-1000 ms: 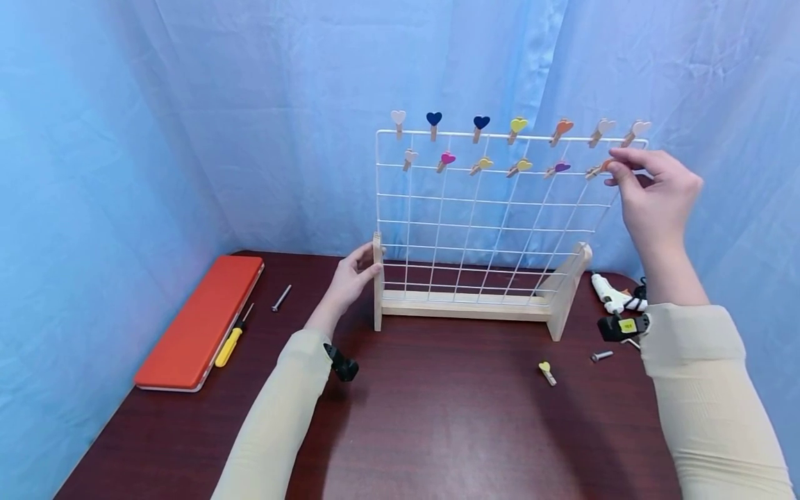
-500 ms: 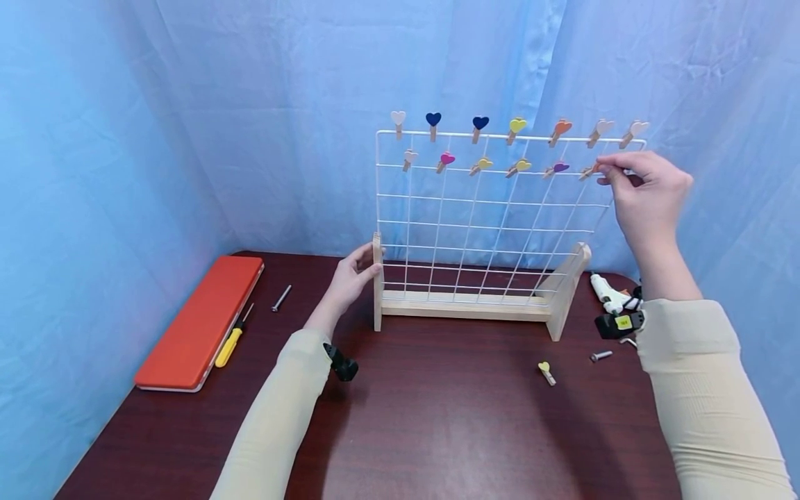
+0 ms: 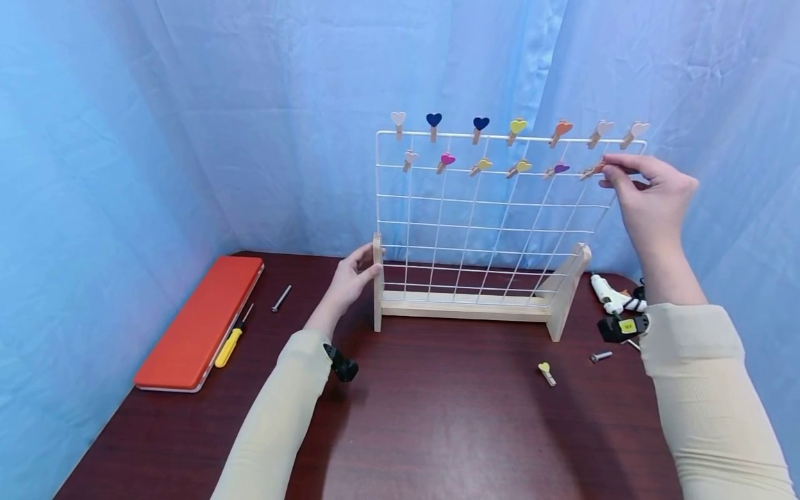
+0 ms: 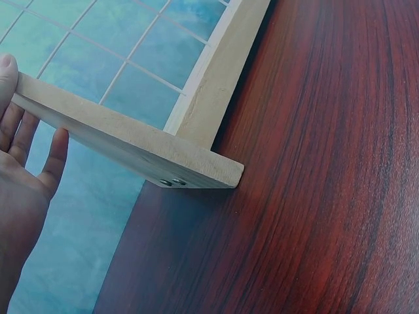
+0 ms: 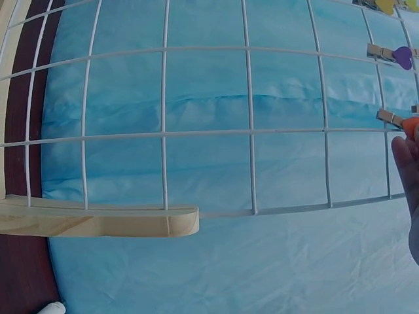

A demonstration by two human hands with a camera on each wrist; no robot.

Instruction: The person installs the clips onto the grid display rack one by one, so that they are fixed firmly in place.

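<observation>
A white wire grid (image 3: 473,202) stands upright in a wooden stand (image 3: 465,310) on the dark table. My left hand (image 3: 345,285) holds the stand's left side piece, thumb in front and fingers behind, as the left wrist view shows. At the grid's upper right, my right hand (image 3: 656,194) pinches a clothespin (image 3: 590,171) with an orange heart, on the second wire from the top. In the right wrist view its orange heart (image 5: 410,125) meets the fingertips. Heart clothespins in several colours line the top wire, among them a navy one (image 3: 480,125). A purple one (image 3: 558,169) is beside the pinched one.
A yellow-heart clothespin (image 3: 546,373) lies loose in front of the stand. At right are a bolt (image 3: 601,356) and a white glue gun (image 3: 609,294). To the left lie a red case (image 3: 203,321), a yellow screwdriver (image 3: 231,344) and another bolt (image 3: 282,298).
My right hand shifted slightly left along the second wire with the orange-heart clothespin, then back a little to the right. My left hand stays on the stand.
</observation>
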